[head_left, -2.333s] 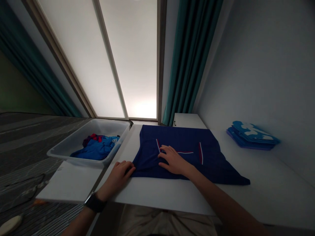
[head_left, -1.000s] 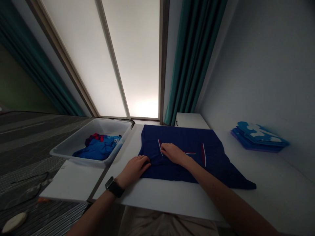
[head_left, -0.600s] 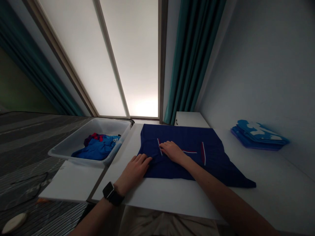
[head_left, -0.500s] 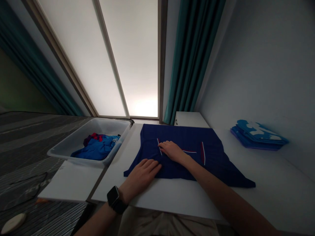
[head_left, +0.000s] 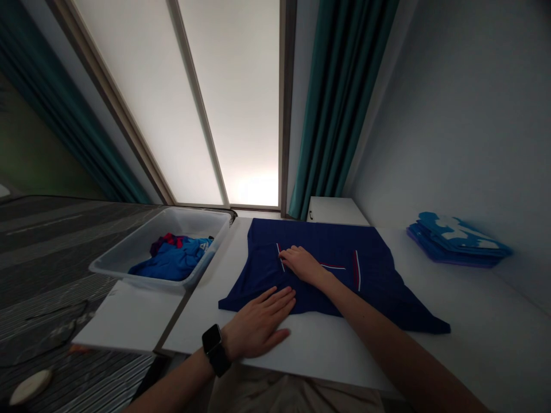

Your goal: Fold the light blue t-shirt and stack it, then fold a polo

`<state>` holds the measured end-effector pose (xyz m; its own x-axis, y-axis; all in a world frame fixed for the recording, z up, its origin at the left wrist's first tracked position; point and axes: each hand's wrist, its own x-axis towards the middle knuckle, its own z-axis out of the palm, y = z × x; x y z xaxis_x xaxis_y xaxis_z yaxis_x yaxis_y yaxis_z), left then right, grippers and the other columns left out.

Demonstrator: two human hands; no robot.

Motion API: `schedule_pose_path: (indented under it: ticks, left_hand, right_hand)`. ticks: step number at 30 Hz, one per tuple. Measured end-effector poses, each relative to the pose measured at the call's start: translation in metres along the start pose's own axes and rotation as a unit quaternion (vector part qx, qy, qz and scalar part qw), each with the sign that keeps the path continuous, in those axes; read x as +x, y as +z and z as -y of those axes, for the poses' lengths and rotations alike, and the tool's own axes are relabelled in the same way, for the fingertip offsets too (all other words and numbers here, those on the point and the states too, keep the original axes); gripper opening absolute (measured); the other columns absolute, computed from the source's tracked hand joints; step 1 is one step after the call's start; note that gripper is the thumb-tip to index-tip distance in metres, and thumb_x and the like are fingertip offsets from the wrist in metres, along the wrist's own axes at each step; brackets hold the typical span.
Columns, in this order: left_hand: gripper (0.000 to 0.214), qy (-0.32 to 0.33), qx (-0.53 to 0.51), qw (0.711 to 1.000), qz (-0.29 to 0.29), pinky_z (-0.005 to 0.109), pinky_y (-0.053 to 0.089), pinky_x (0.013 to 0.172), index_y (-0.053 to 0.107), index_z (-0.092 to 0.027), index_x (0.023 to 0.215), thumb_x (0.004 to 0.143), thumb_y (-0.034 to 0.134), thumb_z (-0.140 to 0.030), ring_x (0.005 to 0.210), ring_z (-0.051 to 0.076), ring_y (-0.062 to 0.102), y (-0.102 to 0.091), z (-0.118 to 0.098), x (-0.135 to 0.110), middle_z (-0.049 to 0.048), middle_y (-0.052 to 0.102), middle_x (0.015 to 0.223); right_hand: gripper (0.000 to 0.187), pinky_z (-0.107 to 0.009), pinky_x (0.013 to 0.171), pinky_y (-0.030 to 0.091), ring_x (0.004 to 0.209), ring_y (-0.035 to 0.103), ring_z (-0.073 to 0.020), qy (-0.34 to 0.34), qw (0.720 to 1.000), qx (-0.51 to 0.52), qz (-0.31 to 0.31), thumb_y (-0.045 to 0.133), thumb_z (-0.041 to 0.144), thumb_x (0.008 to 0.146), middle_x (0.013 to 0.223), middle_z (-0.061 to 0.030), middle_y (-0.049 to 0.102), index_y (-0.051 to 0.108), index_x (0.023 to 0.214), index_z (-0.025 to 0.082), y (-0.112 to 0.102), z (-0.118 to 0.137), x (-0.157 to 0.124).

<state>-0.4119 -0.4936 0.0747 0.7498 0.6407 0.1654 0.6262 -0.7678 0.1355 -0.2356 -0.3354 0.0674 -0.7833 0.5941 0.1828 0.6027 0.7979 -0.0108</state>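
Cloth [head_left: 318,236]: navy, spread nearly flat on the white surface [head_left: 310,351] in front of the person, its near corners flaring out left and right; laid this way, it is probably within reach of both hands.
Left hand [head_left: 260,322]: palm down and flattened, fingers close together, thumb set apart, gripping nothing; the fingers lie over the near edge of the cloth, a pose that suits pressing it flat.
Right hand [head_left: 301,265]: fingers bunched narrow at the left stripe [head_left: 283,266]; I cannot tell whether they pinch any fabric, though the contact likely steadies the cloth.
Watch [head_left: 212,339]: black, worn on the left wrist, above the fabric's edge and so out of its way.
Tub [head_left: 100,268]: translucent, just beside the surface at the left; its walls contain crumpled blue clothing [head_left: 172,263] and red clothing [head_left: 170,238], keeping both apart from the spread cloth.
Stack [head_left: 458,241]: folded blue-and-white pieces at the right near the wall, well apart from the cloth, perhaps so neither disturbs the other.
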Motion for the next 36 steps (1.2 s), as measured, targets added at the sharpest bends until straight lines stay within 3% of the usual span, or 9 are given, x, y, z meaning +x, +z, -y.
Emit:
schedule_pose_path:
  ticks: [5, 10, 17, 21, 25, 28, 31, 33, 36]
  left_hand:
    - [0.059, -0.032, 0.011, 0.999, -0.016, 0.043, 0.021, 0.119, 0.021, -0.017, 0.152, 0.100, 0.037, -0.038, 0.145, 0.023, 0.021, -0.003, 0.005, 0.002, 0.0102, 0.024, 0.158]
    - [0.058, -0.025, 0.000, 1.000, -0.011, 0.044, 0.025, 0.118, 0.023, -0.020, 0.152, 0.100, 0.038, -0.040, 0.143, 0.023, 0.027, -0.008, 0.017, 0.003, 0.0099, 0.031, 0.155]
    - [0.057, 0.001, -0.008, 1.000, -0.002, 0.043, 0.025, 0.117, 0.025, -0.026, 0.151, 0.099, 0.042, -0.040, 0.144, 0.023, 0.026, -0.006, 0.024, -0.001, 0.0072, 0.027, 0.157]
    - [0.057, 0.025, -0.015, 1.000, 0.010, 0.043, 0.024, 0.117, 0.028, -0.028, 0.150, 0.097, 0.044, -0.042, 0.143, 0.024, 0.027, -0.012, 0.026, -0.003, 0.0064, 0.028, 0.157]
    - [0.056, 0.031, -0.013, 0.999, 0.018, 0.043, 0.026, 0.116, 0.030, -0.028, 0.150, 0.097, 0.044, -0.039, 0.141, 0.025, 0.033, -0.017, 0.026, -0.005, 0.0066, 0.033, 0.155]
    - [0.050, -0.051, -0.019, 0.997, -0.052, 0.041, 0.037, 0.106, 0.037, -0.025, 0.146, 0.097, 0.043, -0.031, 0.127, 0.024, 0.049, -0.019, 0.026, 0.004, 0.0088, 0.050, 0.142]
    - [0.040, -0.177, -0.017, 0.978, -0.111, 0.039, 0.044, 0.087, 0.048, -0.019, 0.135, 0.098, 0.037, -0.030, 0.098, 0.023, 0.061, -0.023, 0.028, 0.027, 0.0089, 0.067, 0.109]
    - [0.036, -0.216, -0.006, 0.970, -0.110, 0.038, 0.043, 0.081, 0.053, -0.019, 0.127, 0.099, 0.036, -0.034, 0.087, 0.023, 0.062, -0.023, 0.031, 0.047, 0.0067, 0.069, 0.092]
    - [0.034, -0.231, 0.024, 0.968, -0.095, 0.037, 0.041, 0.079, 0.054, -0.018, 0.122, 0.100, 0.034, -0.034, 0.083, 0.023, 0.065, -0.017, 0.036, 0.069, 0.0071, 0.070, 0.088]
  right_hand:
    - [0.028, -0.036, 0.088, 0.043, 0.103, 0.055, -0.0226, 0.045, 0.998, 0.006, -0.041, 0.046, 0.026, 0.097, 0.111, -0.0104, 0.061, 0.055, 0.123, 0.018, -0.013, 0.003, -0.010]
    - [0.039, -0.041, 0.103, 0.039, 0.121, 0.050, -0.0228, 0.079, 0.992, 0.056, -0.081, 0.040, 0.026, 0.099, 0.130, -0.0122, 0.057, 0.048, 0.135, 0.018, -0.028, 0.003, -0.056]
    - [0.050, -0.047, 0.115, 0.026, 0.140, 0.033, -0.0218, 0.101, 0.994, 0.038, 0.005, 0.032, 0.038, 0.101, 0.151, -0.0092, 0.039, 0.036, 0.147, 0.020, -0.031, -0.016, -0.132]
    - [0.054, -0.049, 0.116, 0.023, 0.143, 0.028, -0.0222, 0.086, 0.995, 0.018, 0.039, 0.031, 0.044, 0.101, 0.154, -0.0077, 0.033, 0.031, 0.150, 0.023, -0.030, -0.025, -0.141]
    - [0.052, -0.049, 0.116, 0.023, 0.143, 0.027, -0.0216, 0.056, 0.997, 0.037, 0.037, 0.030, 0.043, 0.101, 0.155, -0.0070, 0.031, 0.031, 0.150, 0.025, -0.031, -0.027, -0.138]
    - [0.050, -0.046, 0.114, 0.028, 0.142, 0.028, -0.0209, 0.082, 0.995, 0.065, -0.009, 0.029, 0.038, 0.101, 0.155, -0.0070, 0.033, 0.032, 0.149, 0.025, -0.033, -0.031, -0.138]
    - [0.046, -0.043, 0.107, 0.037, 0.132, 0.042, -0.0235, 0.168, 0.983, 0.047, -0.061, 0.031, 0.031, 0.100, 0.143, -0.0123, 0.048, 0.044, 0.142, 0.018, -0.037, -0.040, -0.141]
    - [0.042, -0.043, 0.099, 0.041, 0.118, 0.053, -0.0264, 0.230, 0.970, 0.001, -0.074, 0.032, 0.028, 0.099, 0.127, -0.0152, 0.059, 0.054, 0.132, 0.015, -0.040, -0.045, -0.144]
    - [0.039, -0.041, 0.089, 0.043, 0.101, 0.060, -0.0267, 0.276, 0.958, -0.046, -0.053, 0.033, 0.026, 0.098, 0.110, -0.0147, 0.067, 0.060, 0.123, 0.014, -0.041, -0.046, -0.149]
